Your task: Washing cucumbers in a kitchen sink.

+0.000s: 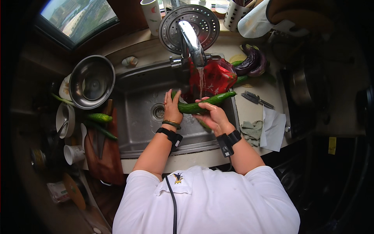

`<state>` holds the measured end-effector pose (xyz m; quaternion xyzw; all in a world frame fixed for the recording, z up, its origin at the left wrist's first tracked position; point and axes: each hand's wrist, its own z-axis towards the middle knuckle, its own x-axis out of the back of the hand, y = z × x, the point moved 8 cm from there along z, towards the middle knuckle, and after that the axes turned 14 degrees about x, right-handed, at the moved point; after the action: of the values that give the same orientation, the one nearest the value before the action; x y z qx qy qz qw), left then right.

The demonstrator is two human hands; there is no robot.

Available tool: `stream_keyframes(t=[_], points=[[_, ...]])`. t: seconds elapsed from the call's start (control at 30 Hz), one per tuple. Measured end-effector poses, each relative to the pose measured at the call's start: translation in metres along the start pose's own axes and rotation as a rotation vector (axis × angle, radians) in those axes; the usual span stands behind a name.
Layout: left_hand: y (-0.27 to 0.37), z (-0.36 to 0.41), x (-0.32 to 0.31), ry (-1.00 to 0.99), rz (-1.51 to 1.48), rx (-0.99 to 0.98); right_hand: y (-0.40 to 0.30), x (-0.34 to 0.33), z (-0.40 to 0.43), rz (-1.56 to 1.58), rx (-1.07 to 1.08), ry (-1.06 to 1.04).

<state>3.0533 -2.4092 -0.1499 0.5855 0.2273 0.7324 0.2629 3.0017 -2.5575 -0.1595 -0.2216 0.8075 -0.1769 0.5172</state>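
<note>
Over the steel sink [134,128] I hold a long green cucumber [220,98] in both hands. My left hand [173,108] wraps its left end, fingers pointing away from me. Farther right, my right hand [214,115] supports the cucumber from below, with the thumb across its near side. Water streams from the chrome faucet [194,44] just behind the cucumber. Below and left of my left hand lies the drain [158,112]. Behind the stream a red plastic bag [217,74] sits at the sink's right rear. A green vegetable, mostly hidden, lies beneath my right hand.
Left of the sink are a steel bowl [92,82], a wooden cutting board [108,166], a knife [101,143] and two cucumbers [99,118]. Eggplants [252,61], a peeler [257,99] and a cloth [251,133] lie right. A perforated steamer plate [168,29] stands behind the faucet.
</note>
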Motion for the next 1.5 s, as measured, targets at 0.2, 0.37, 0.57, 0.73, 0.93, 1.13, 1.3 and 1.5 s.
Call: stream_keyframes(t=[0.2,0.37,0.57,0.73,0.93,1.13,1.3,1.5], points=[[0.004,-0.025,-0.094,-0.557,-1.877,1.105,-0.058,-0.031,-0.028,-0.863,0.869,-0.316],[0.023,-0.019,-0.116,-0.58,-1.133,1.189,-0.054,-0.042,-0.048,-1.001,0.954,-0.417],[0.045,-0.02,-0.115,-0.695,-1.627,1.065,-0.069,-0.008,-0.033,-0.214,0.595,0.007],[0.046,-0.007,-0.109,-0.682,-2.124,1.116,-0.06,0.012,-0.025,0.219,0.255,0.254],[0.051,-0.002,-0.122,-0.915,-1.761,1.2,-0.079,0.007,-0.034,-0.134,0.498,0.101],[0.029,0.002,-0.127,-0.708,-0.972,0.894,-0.093,-0.034,-0.058,-0.999,0.736,-0.417],[0.033,0.016,-0.096,-0.292,-0.496,0.545,-0.102,-0.036,-0.069,-0.933,0.736,-0.384],[0.038,0.025,-0.088,-0.329,-0.434,0.453,-0.107,-0.037,-0.075,-0.824,0.709,-0.326]])
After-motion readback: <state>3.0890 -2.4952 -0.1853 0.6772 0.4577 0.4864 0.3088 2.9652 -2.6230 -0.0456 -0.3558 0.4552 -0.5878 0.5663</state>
